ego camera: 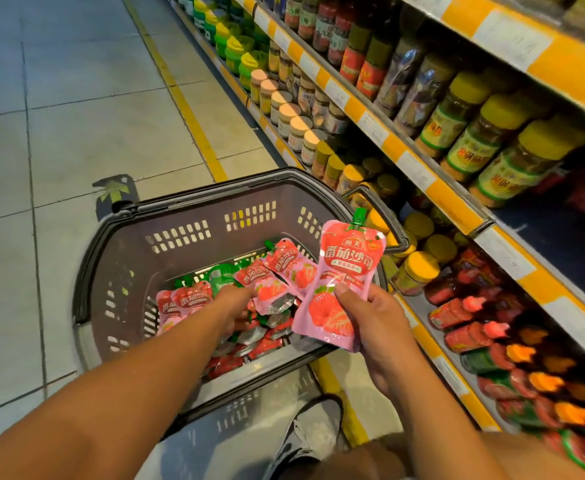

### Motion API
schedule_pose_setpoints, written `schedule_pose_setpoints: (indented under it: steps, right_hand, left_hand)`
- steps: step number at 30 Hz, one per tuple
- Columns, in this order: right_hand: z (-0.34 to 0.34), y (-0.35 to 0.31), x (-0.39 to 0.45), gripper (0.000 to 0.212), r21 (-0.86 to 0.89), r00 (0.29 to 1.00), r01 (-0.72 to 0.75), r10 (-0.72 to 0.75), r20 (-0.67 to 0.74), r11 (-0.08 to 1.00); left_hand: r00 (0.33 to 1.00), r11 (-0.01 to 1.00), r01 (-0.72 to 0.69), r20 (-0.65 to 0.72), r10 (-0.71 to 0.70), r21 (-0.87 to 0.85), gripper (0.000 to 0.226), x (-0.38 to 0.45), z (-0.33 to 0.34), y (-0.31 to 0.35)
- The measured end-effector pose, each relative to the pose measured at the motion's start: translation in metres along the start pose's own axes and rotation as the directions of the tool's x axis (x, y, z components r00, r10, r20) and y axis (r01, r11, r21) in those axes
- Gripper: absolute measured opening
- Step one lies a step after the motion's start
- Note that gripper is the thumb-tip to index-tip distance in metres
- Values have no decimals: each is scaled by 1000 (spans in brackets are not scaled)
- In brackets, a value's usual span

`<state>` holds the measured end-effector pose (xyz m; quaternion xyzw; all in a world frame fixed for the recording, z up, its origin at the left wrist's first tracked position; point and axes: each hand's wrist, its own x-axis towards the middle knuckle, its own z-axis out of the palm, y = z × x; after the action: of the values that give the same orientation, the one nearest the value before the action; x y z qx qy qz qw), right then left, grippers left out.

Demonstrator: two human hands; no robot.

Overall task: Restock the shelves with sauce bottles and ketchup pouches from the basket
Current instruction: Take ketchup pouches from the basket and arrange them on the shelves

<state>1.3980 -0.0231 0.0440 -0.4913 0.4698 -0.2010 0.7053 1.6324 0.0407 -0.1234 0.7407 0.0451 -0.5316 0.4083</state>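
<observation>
A dark grey basket (117, 258) stands on the floor beside the shelves, holding several pink and red ketchup pouches (277, 271) with green caps. My right hand (374, 317) grips one pouch (343, 271) upright above the basket's right rim, thumb across its front. My left hand (235, 306) reaches down into the basket among the pouches; its fingers are hidden behind a pouch, so whether it holds one is unclear. Sauce bottles (485, 327) with red and orange caps lie on the lowest shelf to the right.
Shelves with yellow price rails (419, 171) run along the right, filled with jars (471, 147). A yellow floor line (194, 123) follows the shelf base. Grey tiled floor (41, 133) lies to the left. My shoe (311, 427) is just behind the basket.
</observation>
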Motion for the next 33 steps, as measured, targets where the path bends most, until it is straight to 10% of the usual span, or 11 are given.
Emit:
schedule_pose_setpoints:
  steps: [10,22,33]
  right_hand:
    - [4,-1,4,18,-53,999,-3,6,47,999]
    - [-9,-3,-8,18,-33,1000,-14,15,2,999]
    - [-18,-11,-51,20,45,994,79,-75,-80,996]
  left_hand:
    - [991,1000,-15,-136,12,-18,61,16,45,6]
    - [1000,986,12,7,-11,-165,33,-30,10,11]
    - [910,914,-368,133,392,-172,47,-136,-28,16]
